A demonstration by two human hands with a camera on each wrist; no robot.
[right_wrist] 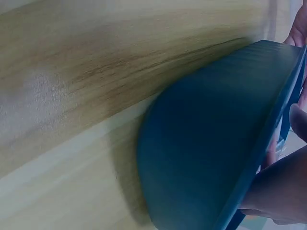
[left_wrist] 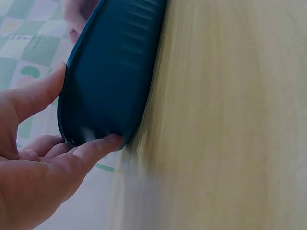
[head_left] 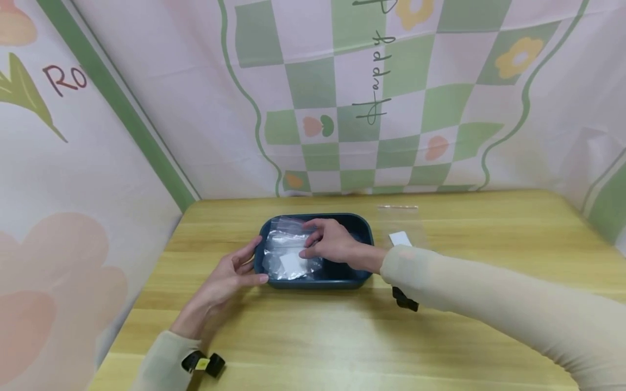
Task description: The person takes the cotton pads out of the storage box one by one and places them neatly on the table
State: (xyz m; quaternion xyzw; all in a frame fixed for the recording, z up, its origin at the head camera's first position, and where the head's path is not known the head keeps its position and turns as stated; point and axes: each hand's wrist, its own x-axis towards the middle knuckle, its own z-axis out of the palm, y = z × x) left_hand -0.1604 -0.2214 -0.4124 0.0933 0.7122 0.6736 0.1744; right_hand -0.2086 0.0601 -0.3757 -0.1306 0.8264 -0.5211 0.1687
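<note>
A dark blue rectangular tub (head_left: 318, 284) stands on the wooden table, its long side facing me. My left hand (head_left: 227, 279) holds the tub's left end, thumb at the rim and fingers along the end wall; the left wrist view shows this hand (left_wrist: 53, 143) close up. Clear plastic zip bags (head_left: 283, 244) lie in the left part of the tub, with a white square (head_left: 293, 265) among them. Over these bags is my right hand (head_left: 332, 241), reaching in across the right rim with thumb and fingers apart. The tub's wall (right_wrist: 206, 139) hides most of that hand in the right wrist view.
To the right of the tub, another clear bag (head_left: 386, 220) with a white piece (head_left: 400, 238) lies on the table (head_left: 332, 342), partly behind the right sleeve (head_left: 469, 282). A patterned cloth (head_left: 357, 125) hangs along the table's back edge.
</note>
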